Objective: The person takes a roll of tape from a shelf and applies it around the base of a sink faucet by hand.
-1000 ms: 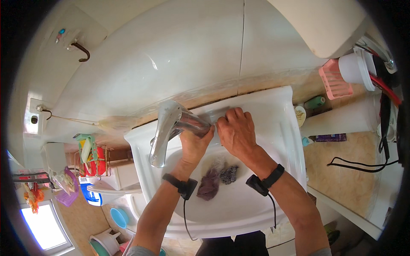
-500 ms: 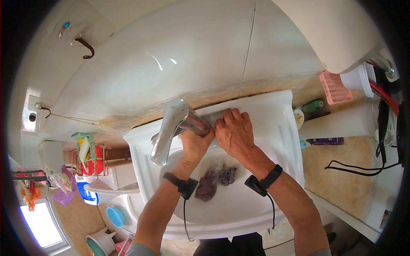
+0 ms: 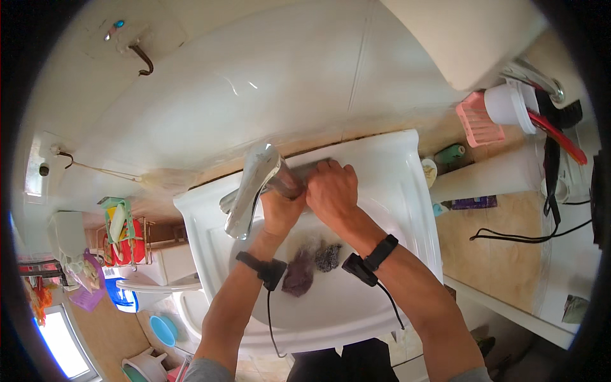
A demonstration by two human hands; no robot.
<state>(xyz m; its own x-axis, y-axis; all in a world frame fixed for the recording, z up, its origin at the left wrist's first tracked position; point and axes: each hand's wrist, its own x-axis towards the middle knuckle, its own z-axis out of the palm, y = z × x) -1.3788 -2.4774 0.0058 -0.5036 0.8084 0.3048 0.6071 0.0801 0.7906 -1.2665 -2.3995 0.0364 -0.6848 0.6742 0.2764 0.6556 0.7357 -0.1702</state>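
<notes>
Both my hands are at the back of a white washbasin [image 3: 382, 149], beside a chrome faucet [image 3: 254, 184]. My left hand [image 3: 281, 211] is tucked under the spout against the faucet's body, its fingers curled and mostly hidden. Close to its right, my right hand [image 3: 334, 191] is closed with the knuckles up at the basin's back ledge. What either hand holds, if anything, is hidden. In the bowl between my forearms lie a wet purple cloth [image 3: 298, 274] and a dark grey mesh scouring pad [image 3: 328, 257], side by side. Each wrist wears a black strap with a cable.
A tiled wall [image 3: 254, 83] rises behind the basin. At right are a pink soap rack [image 3: 478, 121], a white cup [image 3: 506, 108], a red-handled brush [image 3: 560, 137] and a loose black cable [image 3: 522, 239]. A wire rack with a green basket [image 3: 118, 219] and a blue bowl [image 3: 163, 330] stand left.
The whole view has shifted slightly. My right hand has turned a little, its knuckles now more bunched, close by the left. The purple cloth and scouring pad lie as before.
</notes>
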